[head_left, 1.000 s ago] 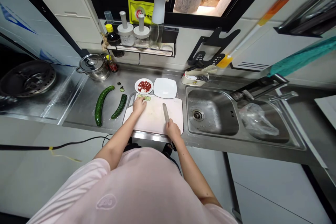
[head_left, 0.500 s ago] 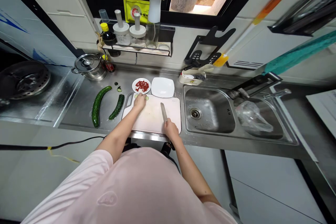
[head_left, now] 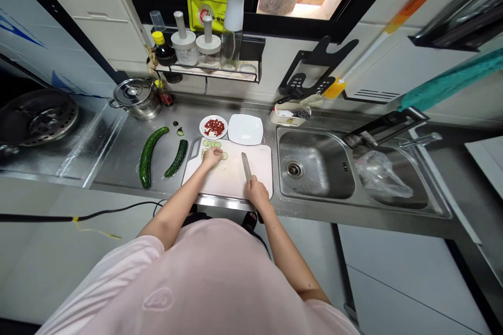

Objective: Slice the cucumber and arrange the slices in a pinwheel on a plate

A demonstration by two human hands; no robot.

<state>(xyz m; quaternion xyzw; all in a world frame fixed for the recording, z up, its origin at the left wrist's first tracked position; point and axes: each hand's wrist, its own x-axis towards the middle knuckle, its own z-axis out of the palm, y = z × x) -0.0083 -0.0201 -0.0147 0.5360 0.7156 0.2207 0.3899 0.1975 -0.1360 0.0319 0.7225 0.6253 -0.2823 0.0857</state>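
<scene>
Left hand drawn back from far edge of board, grip unclear; right fingers round knife; room between.

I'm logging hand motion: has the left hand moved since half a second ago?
Yes: the left hand has drawn back a little from the far edge of the cutting board toward its near edge.

Nothing can be read: the lettering on the far yellow packet and the emblem on the near pink shirt are illegible.
</scene>
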